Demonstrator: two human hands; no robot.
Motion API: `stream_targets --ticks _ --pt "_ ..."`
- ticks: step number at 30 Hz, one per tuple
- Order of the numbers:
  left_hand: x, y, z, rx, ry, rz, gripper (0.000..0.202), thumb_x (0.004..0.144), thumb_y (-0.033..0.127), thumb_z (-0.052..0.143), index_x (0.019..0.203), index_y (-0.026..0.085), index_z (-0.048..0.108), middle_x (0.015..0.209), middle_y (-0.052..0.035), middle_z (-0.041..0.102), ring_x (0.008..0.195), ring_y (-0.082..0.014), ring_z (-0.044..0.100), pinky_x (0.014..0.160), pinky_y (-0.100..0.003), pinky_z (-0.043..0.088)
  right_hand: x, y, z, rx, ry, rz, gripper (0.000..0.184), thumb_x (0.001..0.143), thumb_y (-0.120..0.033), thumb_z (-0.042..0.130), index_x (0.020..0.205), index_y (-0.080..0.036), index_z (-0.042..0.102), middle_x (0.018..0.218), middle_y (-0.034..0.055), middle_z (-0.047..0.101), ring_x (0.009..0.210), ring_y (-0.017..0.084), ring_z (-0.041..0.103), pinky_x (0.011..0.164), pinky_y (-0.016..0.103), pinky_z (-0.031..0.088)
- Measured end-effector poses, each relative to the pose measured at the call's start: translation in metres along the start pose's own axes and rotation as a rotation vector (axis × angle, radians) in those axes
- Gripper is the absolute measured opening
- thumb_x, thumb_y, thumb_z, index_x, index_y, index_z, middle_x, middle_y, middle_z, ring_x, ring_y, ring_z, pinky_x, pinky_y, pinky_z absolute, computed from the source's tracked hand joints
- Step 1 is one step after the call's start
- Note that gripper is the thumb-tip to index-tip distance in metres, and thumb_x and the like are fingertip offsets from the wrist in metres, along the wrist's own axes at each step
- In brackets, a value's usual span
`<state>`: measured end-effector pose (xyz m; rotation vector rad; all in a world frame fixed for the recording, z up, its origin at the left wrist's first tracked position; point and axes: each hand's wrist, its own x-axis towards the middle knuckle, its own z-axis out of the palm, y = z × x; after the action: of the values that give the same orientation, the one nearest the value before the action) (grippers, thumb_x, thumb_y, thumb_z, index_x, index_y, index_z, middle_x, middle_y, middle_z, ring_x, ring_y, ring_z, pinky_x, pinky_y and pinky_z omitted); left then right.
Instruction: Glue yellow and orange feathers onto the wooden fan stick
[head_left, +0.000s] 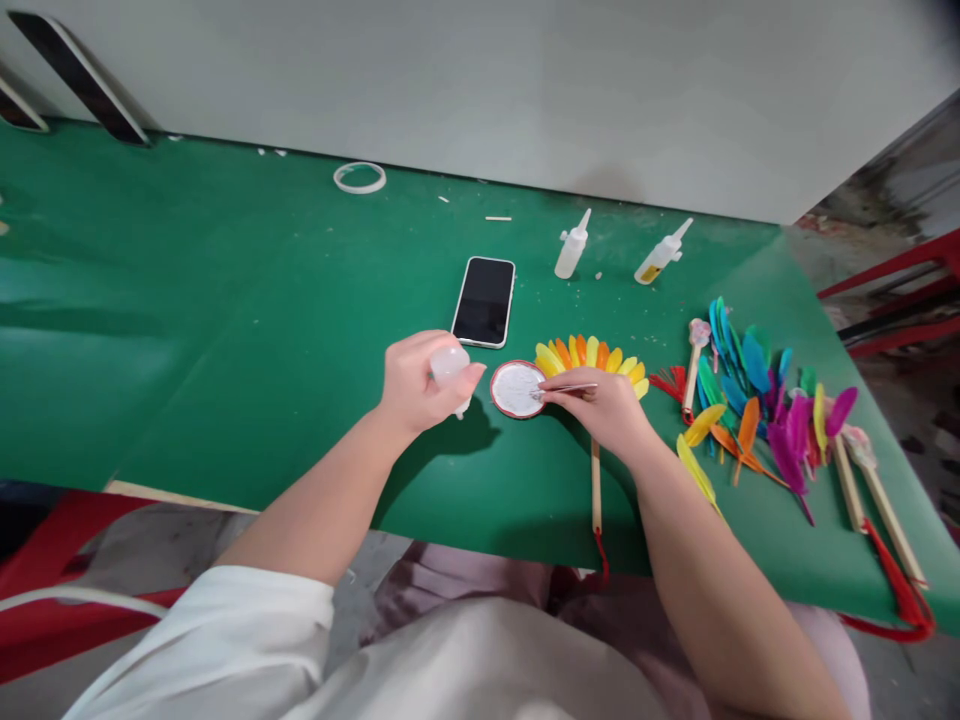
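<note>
My left hand [420, 385] is closed round a small white glue bottle [451, 365], held just left of a round white disc with a red rim [516, 389]. My right hand [604, 405] pinches thin metal tweezers [566, 388] whose tips touch the disc's right edge. Behind the disc fans a half ring of yellow and orange feathers [592, 355]. A wooden stick [595, 485] with a red tassel runs from under my right hand toward the table's front edge.
A black phone [484, 300] lies face up behind the disc. Two white glue bottles [572, 246] [662, 254] sit further back. Loose coloured feathers [757, 400] and several wooden sticks [877, 495] lie at the right. A tape ring [359, 177] rests near the wall on the green table [187, 320].
</note>
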<state>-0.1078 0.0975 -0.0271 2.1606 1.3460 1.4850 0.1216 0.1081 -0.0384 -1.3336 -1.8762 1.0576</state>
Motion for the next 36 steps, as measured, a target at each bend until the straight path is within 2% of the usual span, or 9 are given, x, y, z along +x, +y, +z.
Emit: stream_targets --ticks 6,18,33,36 --pt "0.0000 -0.0004 0.0001 -0.008 0.013 0.044 0.034 0.080 0.040 0.055 0.054 0.019 0.046 0.049 0.0015 0.048 0.047 -0.0107 0.044 0.045 -0.026 0.031 0.0001 -0.0008 0.0002 -0.010 0.001 0.000 0.007 0.072 -0.024 0.068 0.076 -0.024 0.073 0.084 0.0015 0.073 0.078 0.020 0.067 0.073 0.034 0.055" --pt "0.0006 0.0000 0.0002 0.005 0.015 0.048 0.032 0.078 0.037 0.056 0.053 0.018 0.048 0.049 0.0007 0.050 0.046 -0.0105 0.044 0.044 -0.026 0.031 -0.0002 0.0017 0.0014 0.023 0.013 -0.004 0.008 0.072 -0.025 0.068 0.077 -0.025 0.073 0.085 0.0023 0.072 0.080 0.022 0.067 0.075 0.038 0.055" --pt "0.0014 0.0024 -0.0001 -0.003 0.003 0.029 0.034 0.077 0.038 0.055 0.051 0.018 0.048 0.048 -0.0002 0.050 0.046 -0.0108 0.045 0.044 -0.026 0.032 0.0003 -0.0004 0.0017 -0.006 0.003 0.019 0.007 0.071 -0.023 0.068 0.076 -0.025 0.073 0.083 0.0017 0.073 0.077 0.022 0.068 0.074 0.037 0.055" --pt "0.0010 -0.0002 0.0017 -0.009 0.034 -0.017 0.035 0.078 0.040 0.055 0.052 0.018 0.048 0.050 0.0003 0.049 0.047 -0.0105 0.044 0.045 -0.026 0.032 0.0004 0.0026 0.0016 0.023 0.018 0.010 0.008 0.072 -0.025 0.068 0.077 -0.025 0.073 0.084 0.0022 0.073 0.079 0.022 0.068 0.075 0.037 0.054"
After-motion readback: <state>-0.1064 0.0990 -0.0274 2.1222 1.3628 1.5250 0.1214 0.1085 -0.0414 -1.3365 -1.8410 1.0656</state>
